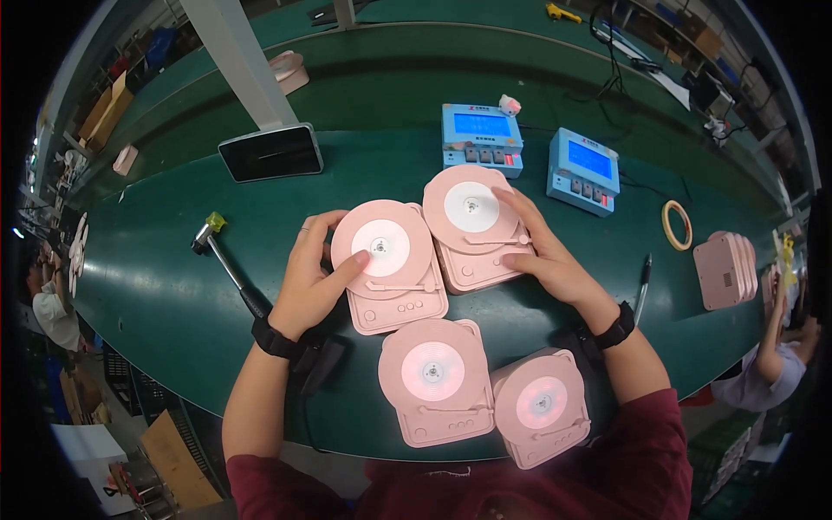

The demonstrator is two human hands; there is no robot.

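Four-sided pink toy record players with round discs lie in front of me. My left hand (316, 282) grips the left far pink record player (400, 270), thumb on its white disc centre and fingers round its left edge. Against it, tilted, is the right far pink record player (468, 232); my right hand (544, 251) grips its right side, fingertips at the disc and thumb low by the base. Nearer me lie a near pink record player (433, 403) and a smaller-looking one to its right, the near-right pink record player (542, 429), both with pinkish glowing centres.
Beyond them stand two blue boxes with screens, a left box (481, 139) and a right box (583, 172). A phone (271, 153) leans at a post (238, 61). A hammer (227, 264) lies left; tape (677, 225), a pen (643, 290) and stacked pink parts (719, 270) lie right.
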